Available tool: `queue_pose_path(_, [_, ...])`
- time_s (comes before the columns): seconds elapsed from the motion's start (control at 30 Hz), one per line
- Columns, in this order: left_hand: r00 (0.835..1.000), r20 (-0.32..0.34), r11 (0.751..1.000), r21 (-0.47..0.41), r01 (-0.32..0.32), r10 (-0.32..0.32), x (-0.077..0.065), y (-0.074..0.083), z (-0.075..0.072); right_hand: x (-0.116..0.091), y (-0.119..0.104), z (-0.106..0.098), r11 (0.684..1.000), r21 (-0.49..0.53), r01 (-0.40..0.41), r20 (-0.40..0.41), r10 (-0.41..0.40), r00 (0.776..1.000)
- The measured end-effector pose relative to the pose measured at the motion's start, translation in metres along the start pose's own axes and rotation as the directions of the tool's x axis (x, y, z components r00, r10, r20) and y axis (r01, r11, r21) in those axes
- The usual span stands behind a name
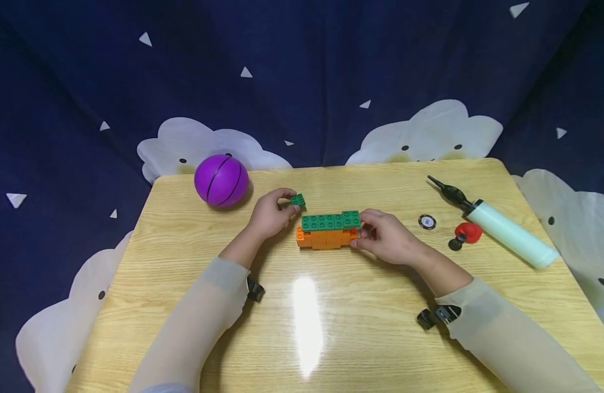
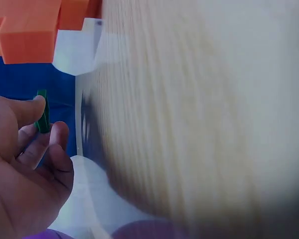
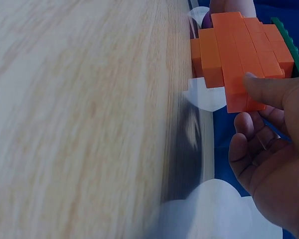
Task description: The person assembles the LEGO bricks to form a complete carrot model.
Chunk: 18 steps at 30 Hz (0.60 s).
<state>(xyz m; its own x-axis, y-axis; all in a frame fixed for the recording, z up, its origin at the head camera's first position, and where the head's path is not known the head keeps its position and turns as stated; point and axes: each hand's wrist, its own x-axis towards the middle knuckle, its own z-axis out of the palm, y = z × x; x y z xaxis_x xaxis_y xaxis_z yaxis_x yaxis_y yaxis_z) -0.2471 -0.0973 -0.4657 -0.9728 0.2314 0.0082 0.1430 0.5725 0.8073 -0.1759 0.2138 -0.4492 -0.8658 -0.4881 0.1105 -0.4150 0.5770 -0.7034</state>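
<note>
A built block of orange toy bricks (image 1: pixel 326 239) stands on the table, topped by a row of green bricks (image 1: pixel 322 222). The right-end green brick sits a step higher than the others. My right hand (image 1: pixel 387 236) grips the right end of the build, thumb on the orange front face in the right wrist view. Between thumb and fingertips, my left hand (image 1: pixel 272 214) pinches a small green brick (image 1: pixel 298 200), just behind the left end of the build. In the left wrist view that green brick (image 2: pixel 43 112) is seen edge-on.
A purple ball (image 1: pixel 221 180) sits at the back left of the wooden table (image 1: pixel 360 338). To the right lie a round poker chip (image 1: pixel 427 221), a red item (image 1: pixel 470 232) with a small black piece (image 1: pixel 457 242), and a hand pump (image 1: pixel 510 232) with a black nozzle.
</note>
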Motion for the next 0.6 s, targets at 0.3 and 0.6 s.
queue_pose_path(0.3, [1.0,-0.012,1.0,-0.012,-0.015,0.015,-0.017,0.007,-0.005,0.001,-0.001,0.0,1.0,0.016,0.005,-0.011,-0.005,1.0])
queue_pose_path(0.6, [0.999,-0.01,0.999,-0.03,-0.034,0.034,-0.033,0.018,-0.009,0.002,0.0,-0.001,1.0,-0.01,0.004,-0.009,-0.004,1.0])
